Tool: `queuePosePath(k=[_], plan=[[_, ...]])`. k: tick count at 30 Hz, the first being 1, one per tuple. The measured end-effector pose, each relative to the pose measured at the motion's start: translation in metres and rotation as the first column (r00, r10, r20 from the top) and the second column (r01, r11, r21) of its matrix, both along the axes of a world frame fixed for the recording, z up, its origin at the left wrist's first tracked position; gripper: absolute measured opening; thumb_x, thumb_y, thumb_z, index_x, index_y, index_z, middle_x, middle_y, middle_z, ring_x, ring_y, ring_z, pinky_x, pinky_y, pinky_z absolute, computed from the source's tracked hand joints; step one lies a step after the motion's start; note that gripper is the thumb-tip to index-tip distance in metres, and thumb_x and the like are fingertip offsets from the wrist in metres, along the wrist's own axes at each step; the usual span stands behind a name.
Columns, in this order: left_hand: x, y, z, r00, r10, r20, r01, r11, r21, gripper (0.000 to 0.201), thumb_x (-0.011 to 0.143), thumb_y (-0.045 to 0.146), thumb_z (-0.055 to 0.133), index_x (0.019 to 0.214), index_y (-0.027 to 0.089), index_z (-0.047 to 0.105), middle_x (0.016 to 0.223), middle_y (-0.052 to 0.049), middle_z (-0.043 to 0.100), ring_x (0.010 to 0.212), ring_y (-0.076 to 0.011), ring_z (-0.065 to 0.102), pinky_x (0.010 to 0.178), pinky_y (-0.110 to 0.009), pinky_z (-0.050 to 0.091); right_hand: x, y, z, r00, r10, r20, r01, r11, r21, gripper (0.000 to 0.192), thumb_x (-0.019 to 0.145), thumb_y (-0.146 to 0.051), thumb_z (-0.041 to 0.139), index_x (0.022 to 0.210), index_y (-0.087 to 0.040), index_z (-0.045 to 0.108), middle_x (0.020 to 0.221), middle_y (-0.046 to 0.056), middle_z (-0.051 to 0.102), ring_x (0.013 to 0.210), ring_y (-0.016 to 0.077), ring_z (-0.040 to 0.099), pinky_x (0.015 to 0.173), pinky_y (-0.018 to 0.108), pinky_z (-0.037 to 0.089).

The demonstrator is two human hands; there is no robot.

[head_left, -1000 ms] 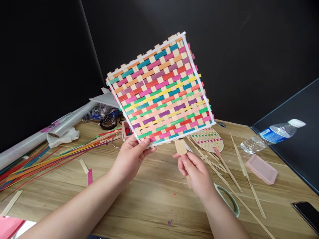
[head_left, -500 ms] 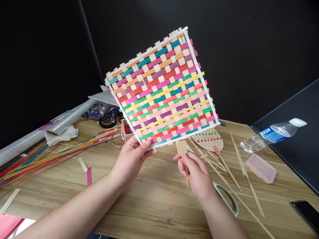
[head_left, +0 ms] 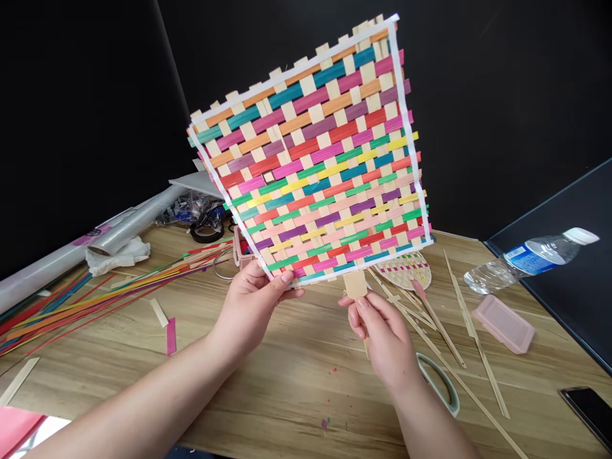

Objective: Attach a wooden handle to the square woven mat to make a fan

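A square woven fan (head_left: 315,159) of coloured and pale strips, edged with white tape, is held up over the table. My left hand (head_left: 253,306) pinches its lower left corner, thumb in front and fingers behind. Below the bottom edge, my right hand (head_left: 382,331) is closed round the fan's flat wooden handle (head_left: 355,285). Strip ends stick out past the tape along the top and right sides. Behind the fan lies a smaller rounded woven fan (head_left: 406,269) with a pinkish handle, partly covered.
Long coloured strips (head_left: 109,299) and plastic rolls (head_left: 134,220) lie at the left. On the right are a water bottle (head_left: 535,256) on its side, a pink box (head_left: 504,323), a phone (head_left: 590,408), thin wooden strips (head_left: 471,319) and scissors (head_left: 449,389), partly behind my right arm.
The woven fan's top has tipped towards me, so it looks larger and reaches higher. My right hand has shifted slightly right with the handle. Both hands keep their grip.
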State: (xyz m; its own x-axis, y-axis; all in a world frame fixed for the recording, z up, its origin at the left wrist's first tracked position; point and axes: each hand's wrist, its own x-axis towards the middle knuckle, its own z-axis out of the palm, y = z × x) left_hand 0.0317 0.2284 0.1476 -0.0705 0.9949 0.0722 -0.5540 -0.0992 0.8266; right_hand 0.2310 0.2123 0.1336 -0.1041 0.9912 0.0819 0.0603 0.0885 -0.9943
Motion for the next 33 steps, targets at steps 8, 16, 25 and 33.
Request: queuePosePath(k=[8,16,25,33], plan=[[-0.001,0.000,0.001,0.995,0.066,-0.070,-0.067,0.998,-0.010,0.026,0.067,0.033,0.083,0.085,0.020,0.070,0.091,-0.001,0.076,0.079,-0.0150,0.070,0.060,-0.021,0.060,0.005,-0.001,0.003,0.972,-0.010,0.233,-0.019,0.992,0.123,0.032,0.097,-0.045,0.046,0.094,-0.021,0.067,0.063,-0.003,0.044,0.056,0.0100,0.039,0.054,0.027,0.031],[-0.003,-0.002,0.004,0.991,0.074,-0.107,-0.075,0.997,-0.006,0.025,0.066,0.034,0.083,0.083,0.020,0.070,0.090,-0.001,0.075,0.075,-0.0142,0.070,0.058,-0.021,0.061,-0.002,-0.005,0.005,1.000,-0.002,0.018,0.001,0.999,0.038,0.031,0.096,-0.045,0.049,0.091,-0.021,0.067,0.062,-0.004,0.042,0.053,0.0083,0.036,0.050,0.025,0.027],[-0.006,0.000,0.008,0.995,0.031,-0.095,-0.032,0.999,-0.014,0.022,0.066,0.030,0.084,0.082,0.020,0.072,0.084,0.000,0.075,0.073,-0.0130,0.069,0.057,-0.018,0.060,0.004,-0.004,0.014,0.995,0.035,0.094,-0.040,0.998,0.048,0.031,0.097,-0.042,0.047,0.090,-0.019,0.067,0.058,-0.005,0.041,0.052,0.0087,0.036,0.053,0.027,0.030],[-0.005,-0.004,0.002,0.990,0.012,-0.142,0.003,0.994,0.107,0.012,0.072,0.026,0.079,0.082,0.021,0.074,0.086,-0.001,0.076,0.070,-0.0145,0.070,0.059,-0.022,0.062,0.001,-0.008,0.014,0.996,0.087,0.015,-0.089,0.990,0.109,0.024,0.097,-0.045,0.046,0.089,-0.023,0.053,0.063,-0.004,0.044,0.055,0.0103,0.039,0.053,0.026,0.032]])
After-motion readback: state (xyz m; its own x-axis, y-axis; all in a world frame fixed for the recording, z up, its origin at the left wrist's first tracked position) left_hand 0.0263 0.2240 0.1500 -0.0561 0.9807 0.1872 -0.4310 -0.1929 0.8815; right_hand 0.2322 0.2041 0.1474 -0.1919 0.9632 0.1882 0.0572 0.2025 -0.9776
